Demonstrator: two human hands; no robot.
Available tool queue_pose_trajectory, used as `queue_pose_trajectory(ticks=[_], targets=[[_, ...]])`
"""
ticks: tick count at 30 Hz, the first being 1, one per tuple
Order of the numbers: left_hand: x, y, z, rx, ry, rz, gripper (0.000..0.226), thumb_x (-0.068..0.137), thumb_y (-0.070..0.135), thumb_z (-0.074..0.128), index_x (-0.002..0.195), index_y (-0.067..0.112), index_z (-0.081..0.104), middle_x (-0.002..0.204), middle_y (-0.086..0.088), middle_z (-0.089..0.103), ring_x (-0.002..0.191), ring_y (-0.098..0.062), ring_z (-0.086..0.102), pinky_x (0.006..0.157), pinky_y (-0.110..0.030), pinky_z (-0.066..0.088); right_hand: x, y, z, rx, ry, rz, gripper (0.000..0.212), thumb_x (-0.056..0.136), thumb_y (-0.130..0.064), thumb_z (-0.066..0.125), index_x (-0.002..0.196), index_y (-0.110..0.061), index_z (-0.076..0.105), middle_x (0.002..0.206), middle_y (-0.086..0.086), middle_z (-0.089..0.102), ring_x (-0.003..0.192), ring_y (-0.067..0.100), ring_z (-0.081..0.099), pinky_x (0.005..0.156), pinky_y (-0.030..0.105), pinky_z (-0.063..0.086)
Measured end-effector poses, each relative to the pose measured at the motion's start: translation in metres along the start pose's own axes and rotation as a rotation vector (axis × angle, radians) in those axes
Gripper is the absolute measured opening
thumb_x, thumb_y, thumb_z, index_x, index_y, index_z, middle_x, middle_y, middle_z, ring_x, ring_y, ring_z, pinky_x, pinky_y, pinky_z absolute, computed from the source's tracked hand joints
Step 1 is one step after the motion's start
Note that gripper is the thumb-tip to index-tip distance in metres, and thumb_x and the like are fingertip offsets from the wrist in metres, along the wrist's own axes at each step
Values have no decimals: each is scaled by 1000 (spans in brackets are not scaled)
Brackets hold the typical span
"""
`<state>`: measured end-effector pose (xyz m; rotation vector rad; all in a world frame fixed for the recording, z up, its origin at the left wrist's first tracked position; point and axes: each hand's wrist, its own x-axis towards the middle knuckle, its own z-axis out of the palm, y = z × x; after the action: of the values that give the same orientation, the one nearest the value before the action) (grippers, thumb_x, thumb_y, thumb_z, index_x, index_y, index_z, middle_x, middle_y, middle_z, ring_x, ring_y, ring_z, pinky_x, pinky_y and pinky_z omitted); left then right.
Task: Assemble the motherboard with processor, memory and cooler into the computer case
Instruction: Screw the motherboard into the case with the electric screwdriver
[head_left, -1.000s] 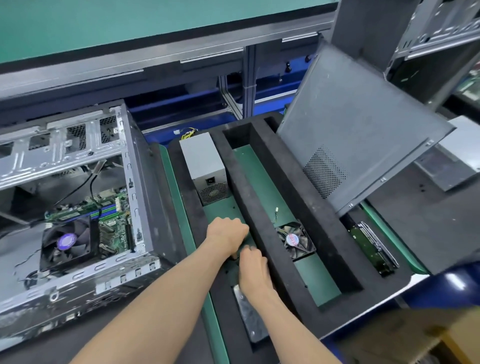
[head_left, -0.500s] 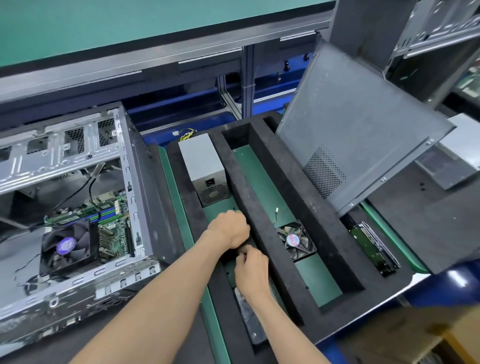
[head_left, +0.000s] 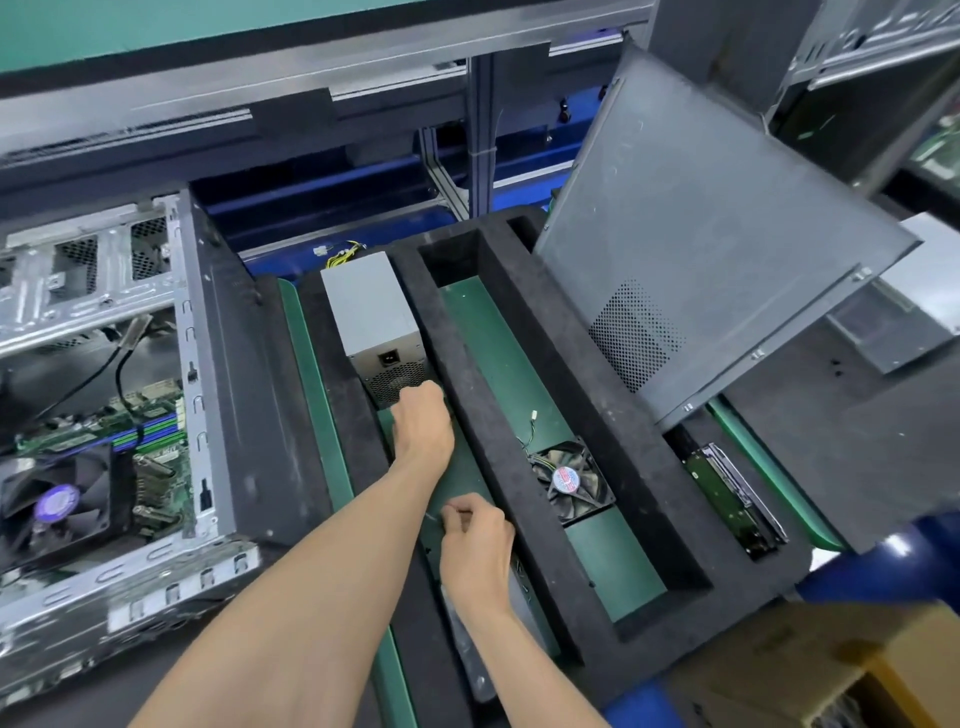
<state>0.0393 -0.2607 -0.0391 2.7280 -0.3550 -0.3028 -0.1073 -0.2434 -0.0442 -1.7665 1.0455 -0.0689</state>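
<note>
Three foam tray (head_left: 524, 395) slots hold power supply (head_left: 371, 317), fan (head_left: 571, 480), drive (head_left: 730, 496); both hands' grip unclear.

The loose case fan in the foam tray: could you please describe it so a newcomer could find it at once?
Start at the black foam tray right of the open computer case. In its long middle compartment, green-floored, lies the loose case fan, thin wires trailing away. Its red-and-white hub sticker sets it apart from the grey power supply one compartment left.
</note>
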Motion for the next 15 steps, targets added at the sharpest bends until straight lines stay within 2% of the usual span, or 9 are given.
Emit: queue_pose_trajectory(ticks=[2,5,7,10,13,15], targets=[[2,-1,4,5,18,41,18,93,-7,48,101,-5,63,100,-25,61,95,-41,60,72,-34,36,1,0,1,-3,0,5,17,102,-8,54,101,-9,71,94,6,73,97,25,62,91,40,47],[2,1,9,125,-4,115,22,89,-12,48,104,-5,63,109,-23,62,102,-41,60,73,-39,42,5,0,3,2,-3,24,17,102,-9,53,101,-8,70,95,8,72,100,29,61,94,41,45],[1,1,13,217,-25,142,29,91,-11,50,117,-4,58,120,-20,59,112,-37,56,86,-40,45,6,-1,4,7,-8,43,17,102,-9,53,101,-7,70,95,9,72,100,30,60,94,41,45],[1,2,15,305,-61,139,35,94,-6,51,129,-5,48,130,-21,52,121,-35,49,99,-37,41,7,-2,4,10,-16,63,17,102,-9,53,101,-7,70,96,8,73,101,30,60,95,40,44],[-6,6,4,259,-99,128,29,95,-5,50,124,-5,50,124,-22,56,116,-37,53,93,-39,43,7,-3,4,27,-22,78,17,102,-9,53,101,-8,70,96,7,73,101,29,61,93,39,46],[-15,8,-10,10,-53,59,15,92,-3,52,106,3,56,106,-15,61,101,-34,59,77,-37,43,4,-7,2,47,-25,73,17,102,-8,53,103,-9,70,96,6,73,102,28,62,92,38,47]])
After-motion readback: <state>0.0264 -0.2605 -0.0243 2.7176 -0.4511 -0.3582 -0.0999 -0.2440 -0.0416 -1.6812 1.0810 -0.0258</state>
